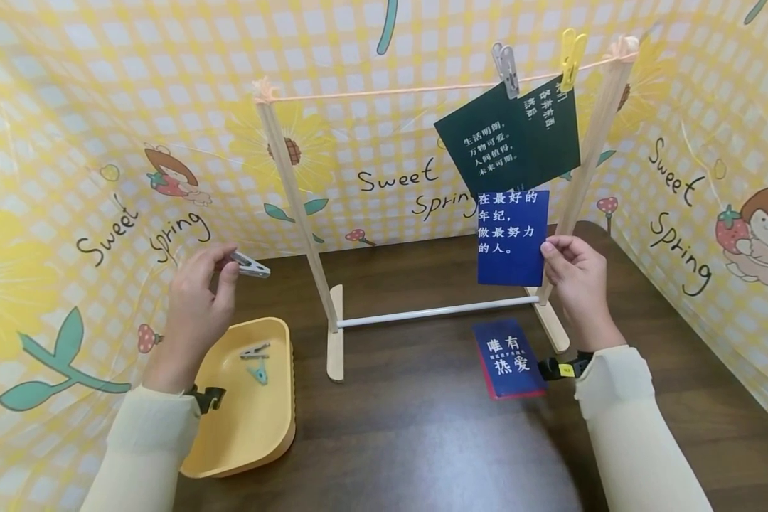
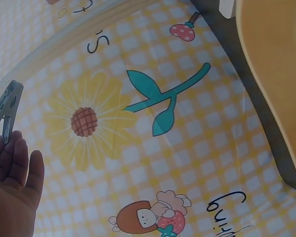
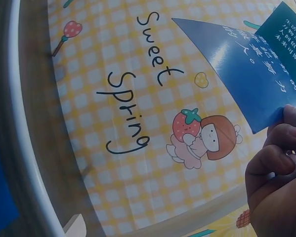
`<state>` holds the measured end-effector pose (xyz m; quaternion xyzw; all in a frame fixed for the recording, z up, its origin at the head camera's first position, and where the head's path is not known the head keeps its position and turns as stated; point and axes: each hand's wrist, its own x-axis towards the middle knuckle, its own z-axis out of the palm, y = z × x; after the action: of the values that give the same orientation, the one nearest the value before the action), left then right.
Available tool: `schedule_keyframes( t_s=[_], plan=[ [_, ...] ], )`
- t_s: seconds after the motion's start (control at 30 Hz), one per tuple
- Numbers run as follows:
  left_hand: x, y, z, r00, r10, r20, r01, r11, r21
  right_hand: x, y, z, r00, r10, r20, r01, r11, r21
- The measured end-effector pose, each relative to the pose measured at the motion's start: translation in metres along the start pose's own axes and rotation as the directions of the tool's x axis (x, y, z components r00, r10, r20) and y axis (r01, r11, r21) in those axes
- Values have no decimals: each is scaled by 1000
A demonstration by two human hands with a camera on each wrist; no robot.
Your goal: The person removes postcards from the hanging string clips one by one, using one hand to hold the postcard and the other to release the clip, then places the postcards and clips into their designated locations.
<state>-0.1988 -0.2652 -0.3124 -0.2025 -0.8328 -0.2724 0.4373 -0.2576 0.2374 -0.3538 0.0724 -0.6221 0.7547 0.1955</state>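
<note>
While a grey clothespin (image 1: 251,265) is pinched by the left hand (image 1: 201,306), a blue card (image 1: 512,242) is gripped at its edge by the right hand (image 1: 574,281).
Head view: the clothespin is held left of the wooden rack (image 1: 299,213), near the yellow tray (image 1: 249,427); the card is held upright, in view just below dark green paper (image 1: 518,142) clipped to the cord (image 1: 384,92). Left wrist view: the clothespin is seen at the fingertips, the hand being barely open. Right wrist view: the card is shown tilted, its lower corner near the thumb, the fingers being curled.
</note>
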Motion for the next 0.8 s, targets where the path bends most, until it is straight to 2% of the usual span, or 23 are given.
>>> schedule_keyframes(
  t_s=[0.37, 0.8],
  plan=[
    [-10, -9, -1, 997, -39, 63, 36, 998, 51, -6, 10, -6, 999, 34, -37, -35, 999, -27],
    [-15, -12, 1, 999, -31, 45, 29, 998, 54, -15, 19, -15, 993, 88, -78, -100, 982, -158]
  ],
)
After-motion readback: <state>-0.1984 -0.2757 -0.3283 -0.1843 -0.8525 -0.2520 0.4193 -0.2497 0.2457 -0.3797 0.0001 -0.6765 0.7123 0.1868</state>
